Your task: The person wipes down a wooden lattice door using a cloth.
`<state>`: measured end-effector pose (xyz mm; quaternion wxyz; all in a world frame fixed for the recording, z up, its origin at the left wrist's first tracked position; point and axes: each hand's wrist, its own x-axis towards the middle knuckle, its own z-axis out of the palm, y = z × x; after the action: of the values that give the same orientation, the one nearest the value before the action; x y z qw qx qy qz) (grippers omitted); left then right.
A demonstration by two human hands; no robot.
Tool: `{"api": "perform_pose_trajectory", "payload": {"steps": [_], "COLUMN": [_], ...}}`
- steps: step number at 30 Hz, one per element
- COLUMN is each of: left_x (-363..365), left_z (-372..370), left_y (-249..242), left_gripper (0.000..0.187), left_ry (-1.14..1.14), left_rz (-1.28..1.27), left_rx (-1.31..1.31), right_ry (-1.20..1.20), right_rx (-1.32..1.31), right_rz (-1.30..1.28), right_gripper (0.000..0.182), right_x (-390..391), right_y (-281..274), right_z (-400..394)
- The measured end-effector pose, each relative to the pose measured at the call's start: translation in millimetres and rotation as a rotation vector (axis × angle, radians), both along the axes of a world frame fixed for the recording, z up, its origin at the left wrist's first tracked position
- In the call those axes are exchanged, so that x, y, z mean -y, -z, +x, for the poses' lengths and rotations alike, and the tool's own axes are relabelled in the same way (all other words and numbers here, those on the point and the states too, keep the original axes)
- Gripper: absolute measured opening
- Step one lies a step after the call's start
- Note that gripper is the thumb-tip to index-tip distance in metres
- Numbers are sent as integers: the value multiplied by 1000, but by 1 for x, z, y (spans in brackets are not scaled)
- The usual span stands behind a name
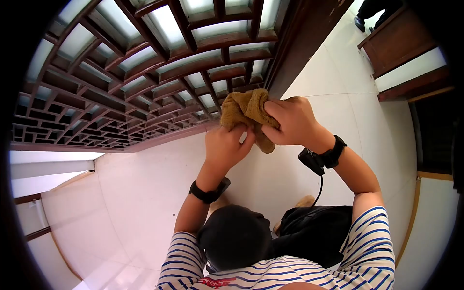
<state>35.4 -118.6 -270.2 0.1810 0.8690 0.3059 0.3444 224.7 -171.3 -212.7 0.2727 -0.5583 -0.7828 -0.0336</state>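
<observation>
A brown cloth, bunched and folded, is held between my two hands beside the dark wooden lattice. My left hand grips its lower left part, with thumb and fingers pinched together. Fingers of my right hand are closed on the cloth's right side. One end of the cloth hangs down between the hands. Its upper edge overlaps the lattice's lower right corner in this view; whether it touches the wood I cannot tell.
The lattice's thick frame post rises at the upper right. Pale floor tiles lie below. Brown wooden furniture stands at the upper right, near another person's dark legs and shoes. A black cable hangs from my right wrist device.
</observation>
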Motion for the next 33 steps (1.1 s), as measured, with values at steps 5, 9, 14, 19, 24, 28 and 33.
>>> {"api": "perform_pose_trajectory", "payload": {"steps": [5, 9, 14, 19, 24, 28, 33], "left_x": [7, -5, -14, -18, -20, -20, -13], "left_z": [1, 12, 18, 24, 27, 28, 28], "left_y": [-11, -23, -11, -3, 0, 8, 4], "left_gripper": [13, 11, 7, 7, 8, 8, 9], "left_ry": [0, 49, -2, -23, -51, -55, -82], "left_rz": [96, 182, 250, 239, 262, 273, 249], "left_rx": [139, 228, 82, 65, 45, 81, 62], "right_ry": [88, 184, 233, 254, 257, 254, 219], "right_rx": [70, 111, 277, 285, 270, 257, 244], "right_rz": [218, 157, 191, 258, 348, 333, 309], "right_gripper": [28, 36, 35, 31, 25, 23, 24], "right_x": [2, -5, -19, -25, -31, -31, -28], "right_y": [-18, -14, 15, 25, 34, 42, 43], "right_z": [-7, -15, -11, -12, -11, -12, -10]}}
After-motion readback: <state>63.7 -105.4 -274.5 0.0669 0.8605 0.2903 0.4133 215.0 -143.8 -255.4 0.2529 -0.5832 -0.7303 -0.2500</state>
